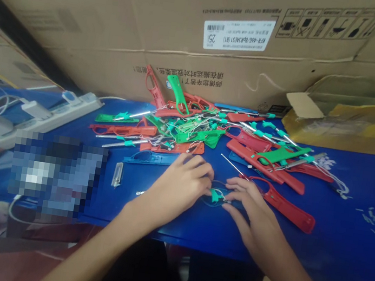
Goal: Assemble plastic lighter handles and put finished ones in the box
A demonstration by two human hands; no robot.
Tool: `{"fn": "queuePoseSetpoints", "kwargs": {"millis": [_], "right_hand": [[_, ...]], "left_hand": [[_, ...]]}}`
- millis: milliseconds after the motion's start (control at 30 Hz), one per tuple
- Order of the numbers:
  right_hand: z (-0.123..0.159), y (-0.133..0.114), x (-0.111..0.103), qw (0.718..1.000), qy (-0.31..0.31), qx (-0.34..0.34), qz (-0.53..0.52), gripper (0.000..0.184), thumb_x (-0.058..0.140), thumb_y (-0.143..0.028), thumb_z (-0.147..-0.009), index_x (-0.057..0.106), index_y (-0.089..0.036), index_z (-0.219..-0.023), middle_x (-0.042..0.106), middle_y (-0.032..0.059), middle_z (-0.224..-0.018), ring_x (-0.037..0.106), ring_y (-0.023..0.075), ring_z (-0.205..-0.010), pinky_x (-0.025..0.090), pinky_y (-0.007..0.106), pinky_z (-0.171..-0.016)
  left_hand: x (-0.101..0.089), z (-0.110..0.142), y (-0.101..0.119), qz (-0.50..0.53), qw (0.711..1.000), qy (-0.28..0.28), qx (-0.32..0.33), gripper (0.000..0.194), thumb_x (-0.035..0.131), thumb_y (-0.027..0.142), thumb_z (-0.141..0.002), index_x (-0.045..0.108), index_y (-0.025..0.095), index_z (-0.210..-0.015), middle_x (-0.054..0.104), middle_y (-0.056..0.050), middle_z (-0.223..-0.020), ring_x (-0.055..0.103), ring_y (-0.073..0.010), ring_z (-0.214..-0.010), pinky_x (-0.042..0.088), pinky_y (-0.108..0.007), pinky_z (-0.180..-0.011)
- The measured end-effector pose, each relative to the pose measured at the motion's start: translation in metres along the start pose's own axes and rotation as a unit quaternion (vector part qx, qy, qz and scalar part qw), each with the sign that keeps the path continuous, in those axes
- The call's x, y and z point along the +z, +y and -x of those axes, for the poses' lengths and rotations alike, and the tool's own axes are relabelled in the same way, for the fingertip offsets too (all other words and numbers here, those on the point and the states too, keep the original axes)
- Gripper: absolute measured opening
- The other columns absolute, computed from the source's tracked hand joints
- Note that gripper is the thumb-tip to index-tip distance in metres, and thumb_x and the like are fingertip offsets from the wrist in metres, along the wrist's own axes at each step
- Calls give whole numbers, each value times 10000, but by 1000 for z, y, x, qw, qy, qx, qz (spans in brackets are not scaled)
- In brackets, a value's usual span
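A dark blue plastic lighter casing (213,203) lies low over the table in front of me, partly hidden by my fingers. A teal-green piece (215,195) with thin white wires sits in it. My left hand (186,182) is closed, its fingertips pinching the casing's left side. From the right, my right hand (249,201) pinches at the wires and the casing's edge with thumb and fingers. Just beyond the right hand lie a red casing half (290,210) and a thin screwdriver-like metal rod (232,166). Another blue casing half (151,157) rests behind my left wrist.
A heap of red and green casings (198,135), metal tubes and wires spreads across the back of the blue table (326,246). A small clear part (117,174) lies left. Further left is a power strip (50,117). Cardboard (138,20) stands behind, with an open box (353,118) right.
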State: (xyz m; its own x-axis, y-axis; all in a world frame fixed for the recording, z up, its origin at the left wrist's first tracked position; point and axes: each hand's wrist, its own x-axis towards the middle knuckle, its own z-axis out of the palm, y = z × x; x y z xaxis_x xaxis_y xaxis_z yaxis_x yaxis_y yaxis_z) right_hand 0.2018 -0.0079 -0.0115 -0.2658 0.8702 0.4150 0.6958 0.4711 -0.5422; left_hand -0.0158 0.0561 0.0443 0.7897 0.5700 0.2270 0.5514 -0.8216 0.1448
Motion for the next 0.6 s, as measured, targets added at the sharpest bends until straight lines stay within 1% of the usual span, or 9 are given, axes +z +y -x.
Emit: {"fn": "queuePoseSetpoints", "kwargs": {"millis": [200, 400, 467, 600], "right_hand": [[0, -1, -3, 1000, -10, 15, -16, 51, 579, -212, -1008, 626, -232, -1011, 642, 111, -1266, 656, 223, -1227, 572, 379, -1020], [0, 0, -6, 997, -12, 48, -51, 64, 598, -216, -995, 654, -246, -984, 653, 87, -1251, 656, 225, -1221, 550, 407, -1050], [-1, 0, -6, 997, -10, 52, -57, 66, 604, -215, -990, 661, -244, -977, 655, 85, -1247, 665, 224, -1204, 556, 397, -1038], [0, 0, -5, 997, -6, 49, -56, 62, 609, -210, -987, 663, -239, -980, 657, 88, -1245, 664, 226, -1211, 562, 386, -1024]], "left_hand": [[-3, -3, -1, 3, 1000, -20, -6, 151, 684, 255, -1001, 759, 181, -895, 707, -10, -1058, 601, -225, -1064, 346, -391, -991], [-4, -9, -2, -25, 999, -48, -3, 171, 676, 232, -1005, 772, 205, -866, 718, -9, -1029, 606, -237, -1062, 325, -416, -977], [-3, -9, -3, -28, 999, -40, 1, 177, 677, 229, -1005, 771, 206, -857, 720, -11, -1027, 604, -240, -1066, 318, -420, -986], [1, -7, -5, -1, 1000, 0, 9, 165, 674, 230, -1006, 766, 205, -871, 721, -10, -1042, 599, -233, -1069, 315, -411, -1006]]}}
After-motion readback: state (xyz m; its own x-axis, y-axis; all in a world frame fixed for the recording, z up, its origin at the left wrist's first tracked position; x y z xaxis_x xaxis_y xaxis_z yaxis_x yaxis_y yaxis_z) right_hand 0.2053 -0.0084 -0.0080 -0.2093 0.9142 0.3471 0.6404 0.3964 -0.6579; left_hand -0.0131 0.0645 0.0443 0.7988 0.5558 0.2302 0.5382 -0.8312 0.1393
